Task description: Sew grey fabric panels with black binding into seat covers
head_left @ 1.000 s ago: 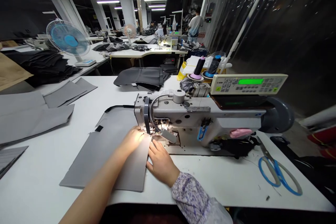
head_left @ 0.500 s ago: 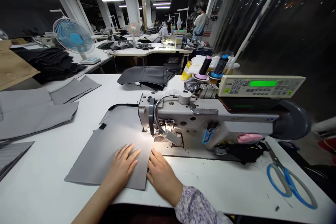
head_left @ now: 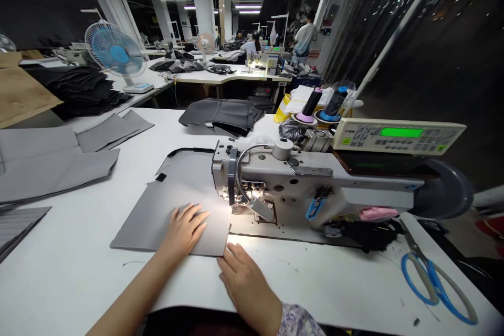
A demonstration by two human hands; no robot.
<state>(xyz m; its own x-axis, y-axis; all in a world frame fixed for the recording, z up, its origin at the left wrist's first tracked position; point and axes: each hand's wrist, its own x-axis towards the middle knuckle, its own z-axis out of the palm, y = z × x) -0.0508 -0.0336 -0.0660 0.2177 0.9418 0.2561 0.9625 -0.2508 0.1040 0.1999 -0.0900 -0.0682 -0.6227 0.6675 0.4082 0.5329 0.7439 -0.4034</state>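
Grey fabric (head_left: 149, 220) lies on the table (head_left: 79, 283), its edge under the sewing machine (head_left: 283, 173). The left hand (head_left: 184, 231) presses it flat, fingers spread; the right hand (head_left: 246, 283) (flowered sleeve, I see) touches its near corner, fingers close together.

“C-” on control panel (head_left: 399, 137); rest unreadable

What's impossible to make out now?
Needle tip at the sewing machine: head view, lost in glare.
Gray fabric beneath the left hand: head view, hidden by the palm.
Whether the right hand pinches: head view, hidden by its own fingers.
Control panel button labels: head view, too small.
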